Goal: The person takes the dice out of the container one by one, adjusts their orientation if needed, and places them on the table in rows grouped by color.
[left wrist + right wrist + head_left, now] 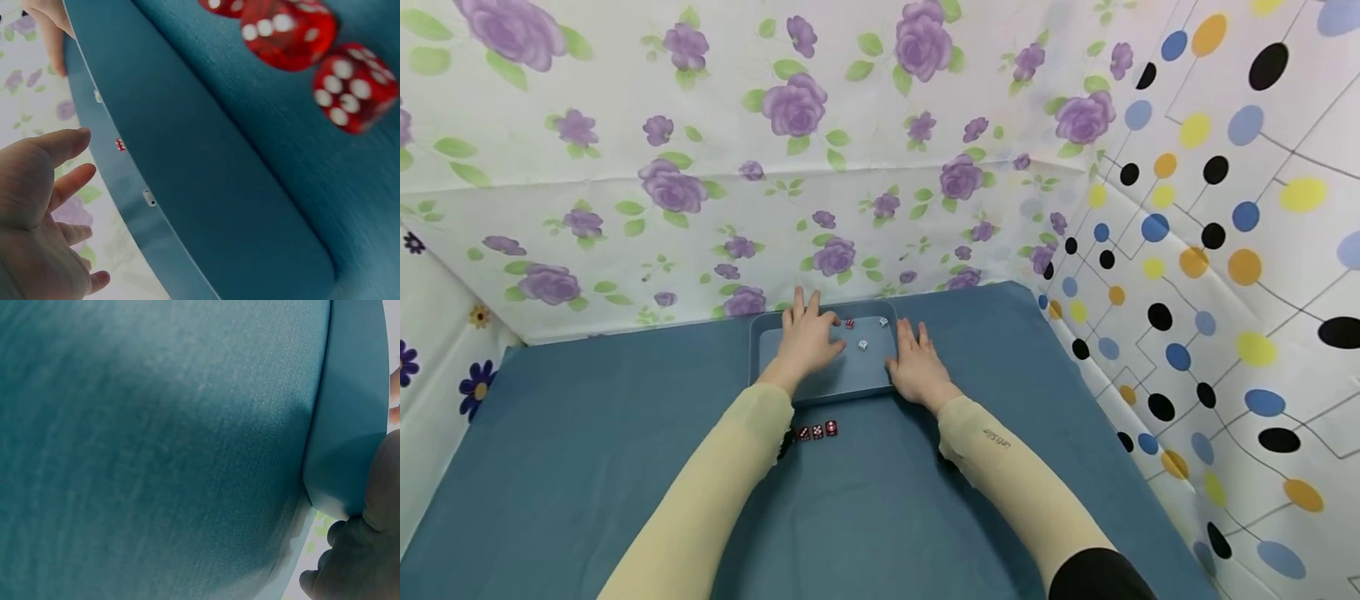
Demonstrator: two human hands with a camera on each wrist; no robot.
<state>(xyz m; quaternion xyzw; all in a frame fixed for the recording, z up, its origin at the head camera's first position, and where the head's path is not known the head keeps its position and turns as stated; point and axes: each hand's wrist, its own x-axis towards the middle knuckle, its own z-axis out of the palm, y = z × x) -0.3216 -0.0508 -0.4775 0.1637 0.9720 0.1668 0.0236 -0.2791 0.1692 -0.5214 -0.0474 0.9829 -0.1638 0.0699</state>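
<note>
A shallow blue-grey tray (827,393) lies near the back of the table. Inside it are a red die (850,323) and two white dice (862,345). My left hand (808,337) hovers over the tray's left part with fingers spread and holds nothing; the left wrist view shows its fingers apart. At the tray's right side, my right hand (919,367) rests with straight fingers outside the wall and the thumb at the front corner. The right wrist view shows that hand (356,559) partly, against the tray corner. Red dice (817,432) stand in a row before the tray.
A blue-green cloth (880,517) covers the table. Behind it hangs a white sheet with purple flowers (795,106). A sheet with coloured dots (1255,350) closes off the right side, and another flowered sheet (437,367) the left.
</note>
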